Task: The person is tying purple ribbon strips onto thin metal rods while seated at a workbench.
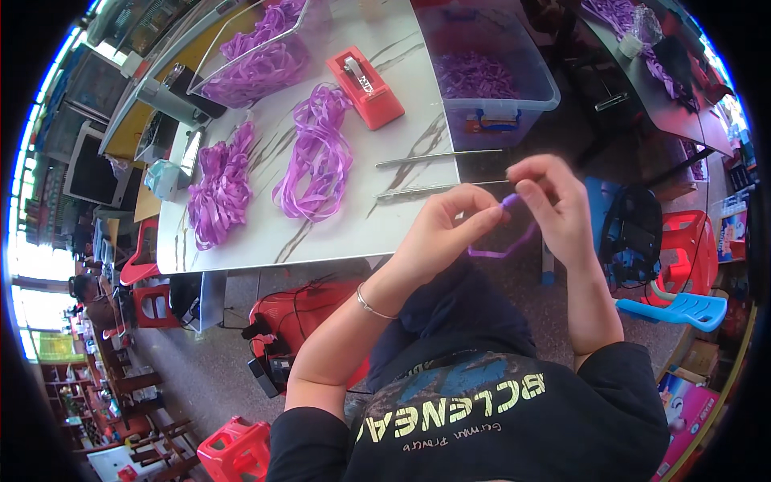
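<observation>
In front of me, just off the table's right edge, a narrow purple ribbon (502, 254) hangs in a small loop between my hands. My left hand (451, 231) pinches it between thumb and forefinger, where a short folded bit stands up. My right hand (556, 207) is closed, thumb against fingers, and the ribbon's other side runs up into it; the exact grip is hidden. Two thin metal rods (438, 157) lie beyond my hands, their right ends jutting past the table edge. Further left on the marble-patterned table (321, 241) rest a looped ribbon bundle (320, 153) and a gathered one (221, 193).
A red tape dispenser (365, 88) sits at the table's back, beside a clear bin (249, 76) of purple ribbon. Right of the table stands a clear plastic tub (522, 100) holding ribbon pieces. Red stools (692, 253) and a black bag (633, 233) are on the right.
</observation>
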`<action>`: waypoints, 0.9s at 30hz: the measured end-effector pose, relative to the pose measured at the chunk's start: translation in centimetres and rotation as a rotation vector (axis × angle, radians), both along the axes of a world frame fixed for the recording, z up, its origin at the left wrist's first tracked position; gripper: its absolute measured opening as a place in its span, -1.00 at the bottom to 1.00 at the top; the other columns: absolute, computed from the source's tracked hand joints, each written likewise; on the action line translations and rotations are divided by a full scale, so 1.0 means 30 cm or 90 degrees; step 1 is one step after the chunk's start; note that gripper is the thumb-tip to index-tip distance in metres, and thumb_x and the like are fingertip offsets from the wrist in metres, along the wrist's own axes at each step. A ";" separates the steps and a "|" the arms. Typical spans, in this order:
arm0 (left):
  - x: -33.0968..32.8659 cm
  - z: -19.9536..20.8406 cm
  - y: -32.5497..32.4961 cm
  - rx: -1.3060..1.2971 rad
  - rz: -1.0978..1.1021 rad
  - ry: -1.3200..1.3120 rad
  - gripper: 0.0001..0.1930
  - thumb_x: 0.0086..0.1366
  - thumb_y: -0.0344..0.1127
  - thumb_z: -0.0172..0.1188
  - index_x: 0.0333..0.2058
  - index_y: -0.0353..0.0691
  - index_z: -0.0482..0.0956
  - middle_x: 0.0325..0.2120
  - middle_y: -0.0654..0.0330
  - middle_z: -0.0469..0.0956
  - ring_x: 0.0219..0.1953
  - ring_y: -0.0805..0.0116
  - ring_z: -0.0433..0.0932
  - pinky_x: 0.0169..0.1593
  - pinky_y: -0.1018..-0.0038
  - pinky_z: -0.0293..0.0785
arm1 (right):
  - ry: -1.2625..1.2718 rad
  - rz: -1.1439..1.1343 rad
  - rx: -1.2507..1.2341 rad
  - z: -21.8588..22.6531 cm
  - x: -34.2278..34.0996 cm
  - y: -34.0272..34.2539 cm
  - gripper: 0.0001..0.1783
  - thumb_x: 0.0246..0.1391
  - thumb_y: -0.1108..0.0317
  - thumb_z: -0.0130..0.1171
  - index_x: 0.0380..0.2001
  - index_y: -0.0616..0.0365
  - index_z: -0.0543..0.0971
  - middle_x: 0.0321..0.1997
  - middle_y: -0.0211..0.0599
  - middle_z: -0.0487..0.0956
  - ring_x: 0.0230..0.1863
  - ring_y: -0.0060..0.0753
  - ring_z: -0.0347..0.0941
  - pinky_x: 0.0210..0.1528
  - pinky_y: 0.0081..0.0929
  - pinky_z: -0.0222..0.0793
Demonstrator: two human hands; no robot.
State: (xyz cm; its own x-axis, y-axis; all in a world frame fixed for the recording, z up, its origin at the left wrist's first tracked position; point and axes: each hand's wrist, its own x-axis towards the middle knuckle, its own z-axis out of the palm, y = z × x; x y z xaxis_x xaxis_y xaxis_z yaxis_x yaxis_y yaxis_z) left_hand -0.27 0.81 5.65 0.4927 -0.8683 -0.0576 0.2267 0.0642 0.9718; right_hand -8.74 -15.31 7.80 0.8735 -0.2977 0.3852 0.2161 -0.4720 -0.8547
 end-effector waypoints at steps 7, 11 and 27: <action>-0.006 -0.037 -0.048 -0.086 0.099 0.026 -0.86 0.22 -0.34 0.09 -0.43 -0.29 0.51 -0.27 0.28 0.37 -0.23 0.54 0.40 -0.05 0.55 0.27 | 0.109 0.053 0.314 -0.044 -0.048 0.064 -0.79 0.10 0.49 -0.15 -0.21 0.27 0.43 -0.45 -0.43 0.47 -0.49 -0.72 0.33 -0.44 -0.77 0.22; -0.012 -0.013 -0.054 -0.056 0.094 0.152 -0.86 0.23 -0.33 0.08 -0.44 -0.26 0.50 -0.31 0.29 0.41 -0.24 0.53 0.41 -0.05 0.55 0.28 | 0.204 0.150 0.451 -0.066 -0.075 0.080 -0.76 0.14 0.41 -0.10 -0.13 0.24 0.41 -0.37 -0.37 0.52 -0.45 -0.66 0.43 -0.43 -0.74 0.27; 0.051 0.036 -0.008 -0.236 0.112 0.215 -0.82 0.31 -0.28 -0.05 -0.39 -0.23 0.44 -0.62 0.16 0.53 -0.68 0.56 0.38 -0.57 0.71 0.26 | 0.296 -0.026 -0.075 -0.388 -0.351 -0.054 -0.85 -0.01 0.42 0.09 -0.39 0.25 0.57 -0.36 -0.10 0.57 -0.30 -0.18 0.53 -0.23 -0.45 0.42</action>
State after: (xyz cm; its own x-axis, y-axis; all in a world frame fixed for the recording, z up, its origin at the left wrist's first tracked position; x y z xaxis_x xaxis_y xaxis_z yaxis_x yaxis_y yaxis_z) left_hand 1.25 0.57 6.73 0.6394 -0.7667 0.0572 0.4785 0.4551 0.7509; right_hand -19.26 -16.93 -3.84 0.9495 -0.3135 -0.0104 -0.1973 -0.5710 -0.7969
